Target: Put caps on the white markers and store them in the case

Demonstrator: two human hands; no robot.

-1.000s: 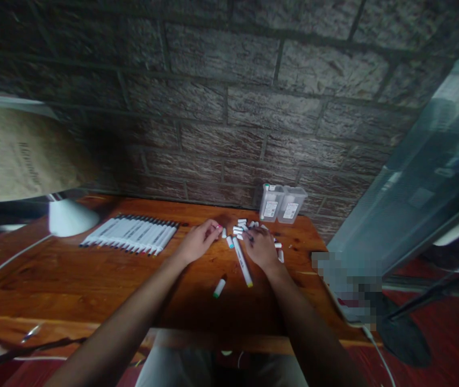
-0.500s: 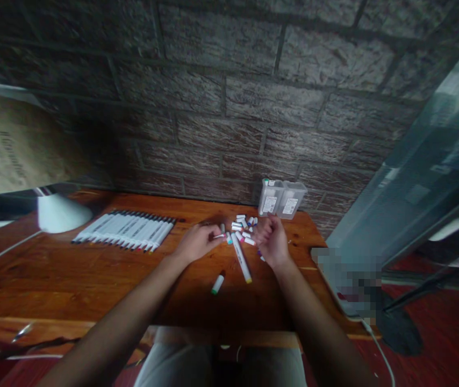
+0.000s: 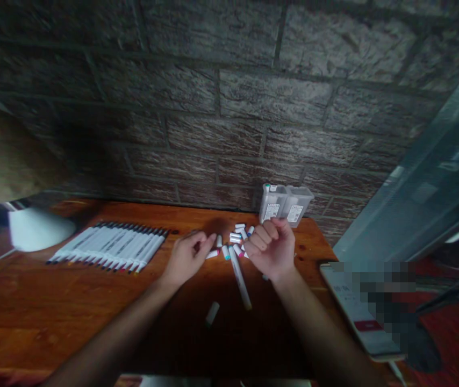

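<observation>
Lone marker: flat on the wooden table, between the forearms; long axis runs away from the wearer, near end slightly to the right, far end up against the caps.
Loose caps: heaped between the hands, short axes pointing every which way; a teal-ended cap sits just beside the marker's far end.
Left hand: thumb and forefinger close together, just by a pink-ended cap; whether they grip it, I cannot tell.
Right hand: fingers curled in, raised at the heap's right side; anything inside is hidden.
Short piece: alone toward the wearer, tilted, far end leaning right (dim here; perhaps another cap).
Marker row: left of the hands, side by side, all slanting the same way, far ends to the right.
Row versus scatter: arrangement looks partial, I judge; the row is orderly, while the lone marker and the caps lie outside it.
Clear boxes: two, upright behind the right hand, before the brick wall.
</observation>
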